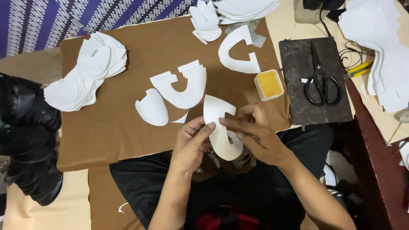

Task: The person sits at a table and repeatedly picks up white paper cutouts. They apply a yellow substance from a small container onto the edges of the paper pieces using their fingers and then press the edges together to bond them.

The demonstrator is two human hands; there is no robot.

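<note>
My left hand [192, 142] and my right hand [255, 134] both pinch one white curved cut-out piece [216, 111] just above my lap, at the near edge of a brown work board [119, 127]. The left thumb and forefinger press its left edge; the right fingers grip its right side and partly cover it. On the board just beyond lie a small white rounded piece [152, 108], a stacked pair of white U-shaped pieces [184, 83] and another white U-shaped piece [237, 51].
A small tub of yellow glue [269, 84] sits right of the hands. Black scissors [320, 81] lie on a dark slab [298, 102]. Stacks of white pieces sit at left [87, 70], top [205, 21] and right [381, 51]. Black shoes [25, 136] lie far left.
</note>
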